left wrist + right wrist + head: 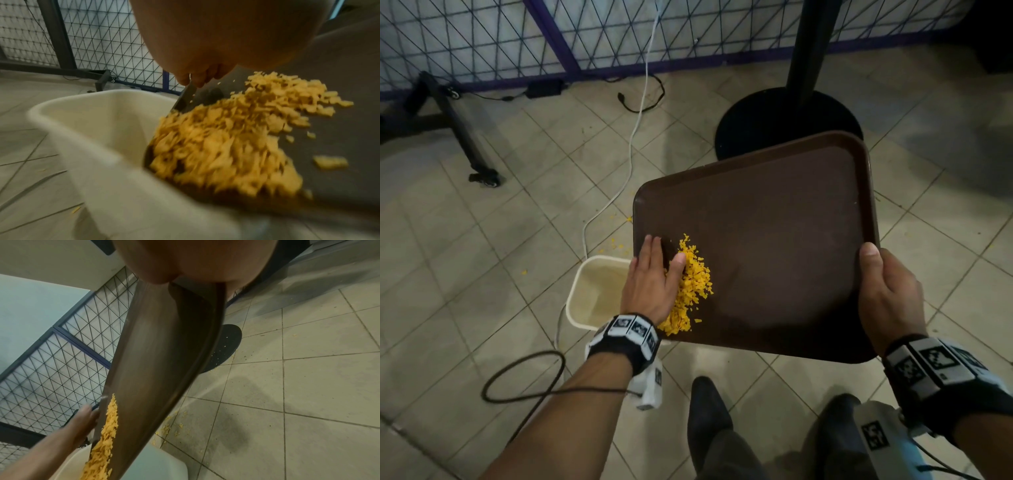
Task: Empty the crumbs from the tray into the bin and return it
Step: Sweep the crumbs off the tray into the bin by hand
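Tilting down toward the left hand [650, 291], the brown tray [774, 246] hangs in the air with its low corner over the cream bin [592, 291], which stands on the tiled floor [482, 257] directly below that hand's wrist. The left hand lies flat on the tray's low edge, fingers straight and close together, thumb stretched into the yellow crumbs [690, 287]; these are heaped just to the thumb side of the palm and trail toward the corner above the bin. At the opposite, raised edge the right hand [890, 298] grips the rim, thumb curled over the top face and the remaining fingers hidden beneath. In the left wrist view the crumbs look blurred at the lip, so they are probably sliding, though that cannot be said for certain. A scatter of crumbs already lies on the floor beyond the left fingertips. The tray looks stiff and light, with a smooth face that sheds its load readily, so one firm pinch at the rim should be enough to carry it; the raised lip gives the thumb a sure seat. The crumbs are loose, dry and very light, likely to bounce or spill past the narrow bin unless steered over the corner.
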The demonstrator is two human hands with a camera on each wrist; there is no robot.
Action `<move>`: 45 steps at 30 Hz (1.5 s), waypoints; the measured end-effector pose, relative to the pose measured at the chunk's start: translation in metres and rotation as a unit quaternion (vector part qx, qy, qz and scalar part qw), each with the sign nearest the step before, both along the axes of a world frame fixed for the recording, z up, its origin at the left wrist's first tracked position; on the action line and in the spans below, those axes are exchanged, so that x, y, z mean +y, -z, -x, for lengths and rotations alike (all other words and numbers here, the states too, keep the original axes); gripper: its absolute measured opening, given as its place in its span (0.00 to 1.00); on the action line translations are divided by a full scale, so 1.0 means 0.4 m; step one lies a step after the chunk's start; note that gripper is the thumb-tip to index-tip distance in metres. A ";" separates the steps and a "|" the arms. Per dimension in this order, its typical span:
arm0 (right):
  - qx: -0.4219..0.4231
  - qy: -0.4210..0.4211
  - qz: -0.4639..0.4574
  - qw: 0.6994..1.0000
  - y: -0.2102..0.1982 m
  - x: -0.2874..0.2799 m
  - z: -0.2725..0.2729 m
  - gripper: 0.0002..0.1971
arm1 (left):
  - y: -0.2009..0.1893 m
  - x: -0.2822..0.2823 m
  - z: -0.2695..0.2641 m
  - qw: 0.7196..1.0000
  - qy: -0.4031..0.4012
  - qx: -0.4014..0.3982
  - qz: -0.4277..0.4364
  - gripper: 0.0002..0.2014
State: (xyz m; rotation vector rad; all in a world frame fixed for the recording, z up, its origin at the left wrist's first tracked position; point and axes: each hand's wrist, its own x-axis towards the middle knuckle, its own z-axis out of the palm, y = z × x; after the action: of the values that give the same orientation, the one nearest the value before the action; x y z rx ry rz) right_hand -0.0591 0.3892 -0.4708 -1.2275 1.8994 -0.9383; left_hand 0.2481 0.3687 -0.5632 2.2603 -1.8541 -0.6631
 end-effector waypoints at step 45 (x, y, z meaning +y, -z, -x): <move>0.012 0.011 0.007 1.000 -0.008 -0.007 -0.003 0.17 | 0.063 0.099 -0.075 0.987 0.090 -0.088 -0.102 0.45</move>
State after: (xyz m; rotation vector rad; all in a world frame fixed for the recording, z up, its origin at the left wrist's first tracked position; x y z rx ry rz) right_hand -0.0577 0.3864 -0.4676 -1.2340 1.9310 -0.9537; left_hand 0.2783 0.4084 -0.5882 2.3642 -2.1864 -0.7308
